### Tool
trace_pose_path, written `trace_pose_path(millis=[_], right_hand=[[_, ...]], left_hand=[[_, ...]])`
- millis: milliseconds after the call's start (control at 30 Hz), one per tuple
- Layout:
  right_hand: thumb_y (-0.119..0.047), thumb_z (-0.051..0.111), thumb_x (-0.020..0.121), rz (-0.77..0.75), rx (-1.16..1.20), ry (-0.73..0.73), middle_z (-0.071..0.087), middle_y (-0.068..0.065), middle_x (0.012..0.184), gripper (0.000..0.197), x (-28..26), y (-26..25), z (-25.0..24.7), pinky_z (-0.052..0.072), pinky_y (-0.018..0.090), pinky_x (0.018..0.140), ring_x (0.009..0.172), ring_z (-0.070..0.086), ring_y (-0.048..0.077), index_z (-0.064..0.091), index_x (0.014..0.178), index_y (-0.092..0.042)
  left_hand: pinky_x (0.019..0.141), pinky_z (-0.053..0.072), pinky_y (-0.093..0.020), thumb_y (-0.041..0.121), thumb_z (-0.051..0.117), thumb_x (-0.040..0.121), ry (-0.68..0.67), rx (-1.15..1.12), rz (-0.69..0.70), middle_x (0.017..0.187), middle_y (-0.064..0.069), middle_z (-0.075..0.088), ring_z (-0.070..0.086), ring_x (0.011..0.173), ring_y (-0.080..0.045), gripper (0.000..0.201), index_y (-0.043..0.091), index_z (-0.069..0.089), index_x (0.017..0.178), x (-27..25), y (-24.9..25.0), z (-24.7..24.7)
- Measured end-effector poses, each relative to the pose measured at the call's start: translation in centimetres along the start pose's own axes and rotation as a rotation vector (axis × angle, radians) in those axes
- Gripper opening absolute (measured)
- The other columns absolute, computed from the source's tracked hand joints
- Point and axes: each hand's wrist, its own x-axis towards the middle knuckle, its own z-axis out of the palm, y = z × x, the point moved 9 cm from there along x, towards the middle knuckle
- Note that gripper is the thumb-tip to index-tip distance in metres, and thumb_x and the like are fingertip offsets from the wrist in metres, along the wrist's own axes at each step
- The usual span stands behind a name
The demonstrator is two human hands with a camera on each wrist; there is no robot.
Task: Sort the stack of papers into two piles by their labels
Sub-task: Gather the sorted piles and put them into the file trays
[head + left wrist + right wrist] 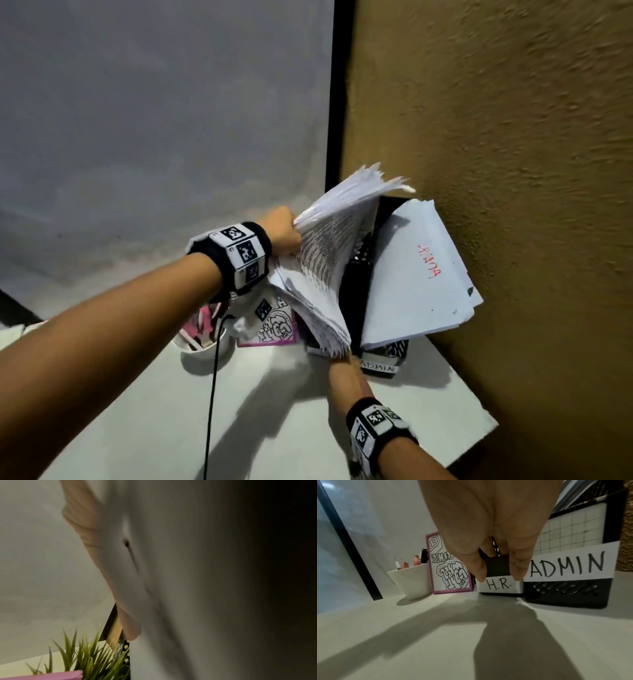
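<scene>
Here both hands (284, 231) grip the paper stack (322, 267); cup (412, 581), frame (448, 566) sit left.

The person is wearing no sleeves; both forearms are showing bare up to the wrists. Each wrist is carrying a black fabric band (228, 260) wrapped with a ring of white plates, every plate bearing a black square code marker. A matching band (376, 426) is sitting on the right wrist, its plates faceted like a polygon. A thin black cable (212, 387) is hanging down from beneath the left band. The left hand (279, 231) and right hand (342, 368) are wearing no gloves or rings that can be seen.
</scene>
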Motion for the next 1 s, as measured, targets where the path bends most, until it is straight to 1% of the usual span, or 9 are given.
trace_pose_path(millis=[67, 200, 333, 433, 533, 600, 733, 833, 1000], right_hand=[[0.003, 0.043, 0.095, 0.022, -0.101, -0.033, 0.056, 0.02, 0.129, 0.032, -0.2, -0.5, -0.9, 0.042, 0.033, 0.098, 0.118, 0.054, 0.029, 0.052, 0.127, 0.002], [0.009, 0.043, 0.091, 0.014, -0.139, 0.043, 0.051, 0.017, 0.134, 0.043, 0.2, -0.5, -1.6, 0.038, 0.031, 0.102, 0.123, 0.047, 0.029, 0.045, 0.133, -0.001], [0.013, 0.047, 0.085, 0.005, -0.083, 0.1, 0.044, 0.012, 0.137, 0.053, -0.1, -0.9, -2.3, 0.041, 0.033, 0.102, 0.122, 0.05, 0.029, 0.045, 0.134, -0.006], [0.01, 0.048, 0.087, -0.007, -0.078, 0.106, 0.044, 0.011, 0.137, 0.046, 0.1, -1.1, -2.8, 0.043, 0.037, 0.1, 0.119, 0.054, 0.031, 0.047, 0.13, -0.005], [0.009, 0.043, 0.09, -0.007, -0.088, 0.096, 0.047, 0.012, 0.136, 0.041, 0.4, -1.1, -3.2, 0.044, 0.04, 0.098, 0.118, 0.056, 0.033, 0.048, 0.129, -0.004], [0.009, 0.042, 0.09, -0.014, -0.116, 0.081, 0.048, 0.013, 0.135, 0.041, 0.4, -1.3, -3.3, 0.045, 0.04, 0.098, 0.117, 0.057, 0.033, 0.048, 0.129, -0.004], [0.01, 0.043, 0.089, -0.011, -0.115, 0.062, 0.049, 0.014, 0.133, 0.041, 0.2, -1.4, -3.0, 0.045, 0.04, 0.098, 0.116, 0.057, 0.033, 0.051, 0.127, -0.003], [0.011, 0.043, 0.09, -0.014, -0.118, 0.056, 0.05, 0.016, 0.131, 0.041, 0.0, -1.4, -3.3, 0.045, 0.041, 0.099, 0.116, 0.057, 0.036, 0.051, 0.127, -0.002], [0.01, 0.035, 0.092, -0.032, -0.111, 0.056, 0.053, 0.018, 0.127, 0.038, 0.0, -1.5, -3.7, 0.045, 0.042, 0.095, 0.113, 0.058, 0.035, 0.055, 0.122, -0.002]], left_hand=[[0.058, 0.05, -0.032, 0.001, 0.063, 0.079, -0.009, 0.025, -0.024, 0.083, -0.015, 0.065, 0.063, 0.075, -0.028, 0.009, 0.002, 0.063, 0.088, 1.4, 0.0, 1.3], [0.063, 0.047, -0.03, 0.005, 0.06, 0.081, -0.029, 0.07, -0.052, 0.083, -0.012, 0.063, 0.061, 0.075, -0.028, 0.018, 0.001, 0.065, 0.098, 3.5, -0.1, 3.4], [0.057, 0.041, -0.03, 0.006, 0.059, 0.084, -0.026, 0.155, -0.064, 0.065, -0.005, 0.05, 0.053, 0.072, -0.027, 0.004, 0.005, 0.055, 0.081, 4.6, 0.9, 4.4], [0.063, 0.041, -0.03, 0.009, 0.055, 0.087, -0.009, 0.239, -0.056, 0.072, -0.008, 0.051, 0.051, 0.073, -0.029, 0.025, 0.009, 0.043, 0.066, 5.1, 1.2, 5.6], [0.066, 0.044, -0.031, 0.012, 0.053, 0.088, -0.045, 0.294, -0.043, 0.084, -0.01, 0.053, 0.058, 0.083, -0.032, 0.006, 0.007, 0.054, 0.085, 4.9, 0.6, 7.7], [0.066, 0.043, -0.03, 0.014, 0.055, 0.088, -0.086, 0.327, -0.04, 0.086, -0.01, 0.053, 0.062, 0.092, -0.032, 0.009, 0.006, 0.057, 0.093, 4.9, 0.1, 8.9], [0.066, 0.043, -0.029, 0.016, 0.056, 0.089, -0.117, 0.316, -0.014, 0.091, -0.015, 0.058, 0.063, 0.095, -0.033, 0.012, 0.004, 0.055, 0.091, 5.2, 0.7, 9.9], [0.069, 0.043, -0.03, 0.016, 0.054, 0.091, -0.126, 0.239, -0.07, 0.111, -0.017, 0.062, 0.062, 0.101, -0.033, 0.028, 0.0, 0.053, 0.115, 5.2, -0.1, 11.3], [0.079, 0.045, -0.038, 0.015, 0.046, 0.094, 0.015, 0.141, -0.083, 0.119, -0.021, 0.058, 0.058, 0.107, -0.038, 0.031, 0.0, 0.041, 0.12, 5.4, 0.1, 10.1]])
